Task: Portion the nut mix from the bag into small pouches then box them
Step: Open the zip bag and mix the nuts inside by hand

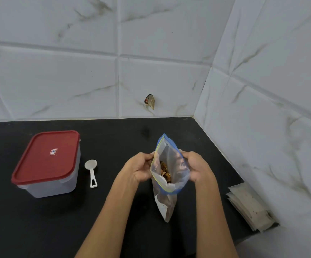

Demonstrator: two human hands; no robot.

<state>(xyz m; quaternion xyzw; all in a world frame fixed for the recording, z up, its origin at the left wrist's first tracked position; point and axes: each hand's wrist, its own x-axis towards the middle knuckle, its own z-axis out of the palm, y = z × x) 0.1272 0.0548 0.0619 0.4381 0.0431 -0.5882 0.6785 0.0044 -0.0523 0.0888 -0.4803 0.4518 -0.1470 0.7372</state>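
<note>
A clear zip bag (166,200) with a blue zip rim stands upright on the black counter, its mouth pulled open. Brown and yellow nut mix (165,172) shows inside. My left hand (139,167) pinches the left side of the bag's rim. My right hand (194,165) grips the right side of the rim. A stack of small pale pouches (249,205) lies at the right, against the wall. A clear plastic box with a red lid (47,157) sits closed at the left. A white scoop (92,171) lies beside the box.
The black counter (113,211) ends at white marble-look tiled walls behind and to the right, forming a corner. A small scrap of torn wrapper (149,101) sticks to the back wall above the counter.
</note>
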